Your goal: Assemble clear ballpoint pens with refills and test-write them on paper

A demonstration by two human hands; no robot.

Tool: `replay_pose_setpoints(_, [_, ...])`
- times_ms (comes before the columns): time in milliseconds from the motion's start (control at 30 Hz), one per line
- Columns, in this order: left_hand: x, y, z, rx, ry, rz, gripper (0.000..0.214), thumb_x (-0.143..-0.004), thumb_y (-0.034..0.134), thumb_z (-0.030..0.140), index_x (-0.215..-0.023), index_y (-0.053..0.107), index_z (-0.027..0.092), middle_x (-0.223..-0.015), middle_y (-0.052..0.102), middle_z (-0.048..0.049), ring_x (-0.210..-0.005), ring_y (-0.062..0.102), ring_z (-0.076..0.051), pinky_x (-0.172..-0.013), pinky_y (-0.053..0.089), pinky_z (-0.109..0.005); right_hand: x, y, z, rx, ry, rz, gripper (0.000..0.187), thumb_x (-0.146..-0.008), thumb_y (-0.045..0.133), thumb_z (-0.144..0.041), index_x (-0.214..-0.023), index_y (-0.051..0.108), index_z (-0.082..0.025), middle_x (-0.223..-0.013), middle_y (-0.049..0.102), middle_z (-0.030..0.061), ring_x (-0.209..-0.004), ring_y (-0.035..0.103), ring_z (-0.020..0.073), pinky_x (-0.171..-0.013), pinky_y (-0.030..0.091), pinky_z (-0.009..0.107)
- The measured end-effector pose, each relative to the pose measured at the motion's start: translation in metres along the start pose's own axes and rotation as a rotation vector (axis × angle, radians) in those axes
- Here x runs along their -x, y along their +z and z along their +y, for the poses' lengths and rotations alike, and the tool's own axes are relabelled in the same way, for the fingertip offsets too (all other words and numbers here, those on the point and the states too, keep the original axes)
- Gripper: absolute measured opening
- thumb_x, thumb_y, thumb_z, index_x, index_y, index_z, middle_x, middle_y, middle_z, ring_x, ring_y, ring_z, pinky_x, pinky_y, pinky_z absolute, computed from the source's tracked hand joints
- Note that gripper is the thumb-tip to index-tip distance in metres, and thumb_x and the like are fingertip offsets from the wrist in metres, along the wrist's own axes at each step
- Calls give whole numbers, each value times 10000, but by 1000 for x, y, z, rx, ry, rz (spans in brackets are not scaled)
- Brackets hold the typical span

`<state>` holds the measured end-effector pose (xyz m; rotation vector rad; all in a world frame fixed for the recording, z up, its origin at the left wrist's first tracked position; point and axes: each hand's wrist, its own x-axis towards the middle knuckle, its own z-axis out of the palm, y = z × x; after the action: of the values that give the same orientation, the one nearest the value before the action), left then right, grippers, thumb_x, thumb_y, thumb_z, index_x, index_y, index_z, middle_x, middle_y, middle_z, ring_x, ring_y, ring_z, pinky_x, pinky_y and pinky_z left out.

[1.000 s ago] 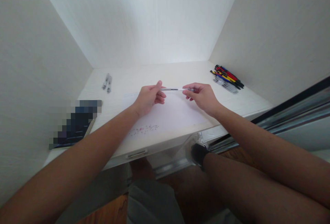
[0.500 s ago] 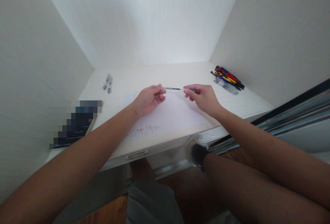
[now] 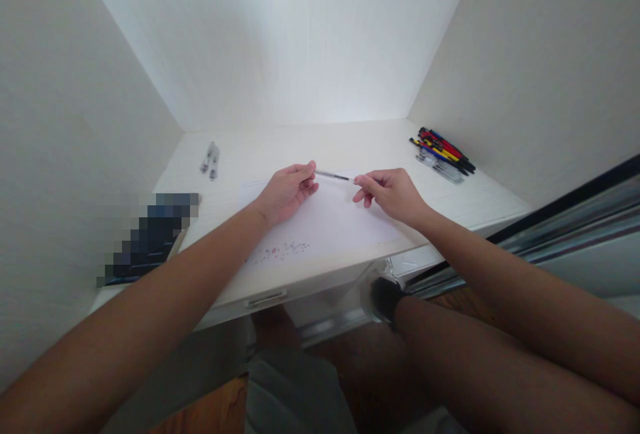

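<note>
A thin pen refill (image 3: 334, 175), greyish with a black stretch near its right end, spans the gap between my hands above a white sheet of paper (image 3: 340, 221). My left hand (image 3: 289, 193) pinches its left end between thumb and fingertips, the other fingers curled loosely. At its pale right tip, the thumb and forefinger of my right hand (image 3: 393, 195) are closed, with the lower fingers bent below. The refill slopes slightly down to the right. Whether anything more lies inside the right fingers is hidden.
Two clear pens (image 3: 210, 161) lie at the left back of the white desk (image 3: 300, 147). At the right is a pile of red, yellow, blue and black pens (image 3: 445, 151), with clear pen barrels (image 3: 440, 166) beside it. A pixelated dark object (image 3: 150, 237) sits front left.
My right hand has dropped slightly and its grip has shifted to the refill's tip. The dark piece seen along its fingers before no longer shows. The refill now tilts down rightward.
</note>
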<state>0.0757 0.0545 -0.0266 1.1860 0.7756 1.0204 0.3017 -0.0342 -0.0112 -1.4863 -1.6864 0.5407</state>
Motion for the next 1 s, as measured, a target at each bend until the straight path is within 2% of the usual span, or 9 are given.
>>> replay_pose_setpoints(167, [2,1,1,-148,60,-61,313,-966,675,308,-693,553,215,-691,572,-33,-687,568,-158,-713,539,-287,-2,1,2,-59,40,32,451,-964,655,-567,-832,828,-172,-728,781,81,-570,624,143,-557,431,297])
replay_pose_setpoints(433, [11,5,13,-216,-83,-1,382,-1020,630,261,-654,567,173,-620,564,-16,-560,476,-98,-584,463,-254,0,-2,0,-61,36,61,360,-943,695,-501,-856,831,-180,-749,787,83,-571,628,150,-548,449,305])
replay_pose_setpoints(700, [14,9,19,-353,-80,-24,458,-1061,570,310,-626,479,196,-535,470,23,-485,399,-81,-519,375,-261,6,-5,-8,-71,-51,43,316,-917,722,-448,-965,831,-155,-759,787,75,-605,642,162,-585,483,317])
replay_pose_setpoints(800, [13,7,19,-506,10,-37,444,-1063,553,306,-636,476,206,-532,469,25,-490,399,-96,-520,352,-272,7,-5,-7,-84,-58,45,310,-924,724,-447,-977,830,-162,-781,793,74,-633,657,167,-587,493,314])
replay_pose_setpoints(900, [14,4,15,-661,244,-66,443,-1074,486,313,-644,483,206,-579,493,16,-546,437,-115,-545,353,-271,9,-5,-9,-137,-33,26,316,-919,733,-457,-993,827,-164,-810,799,80,-659,669,172,-569,495,305])
replay_pose_setpoints(1000, [16,1,9,-695,451,-150,435,-1095,381,344,-706,517,205,-639,545,6,-603,479,-125,-599,390,-265,11,-4,-13,-206,1,-6,322,-912,742,-477,-946,823,-167,-804,795,83,-650,663,164,-567,497,301])
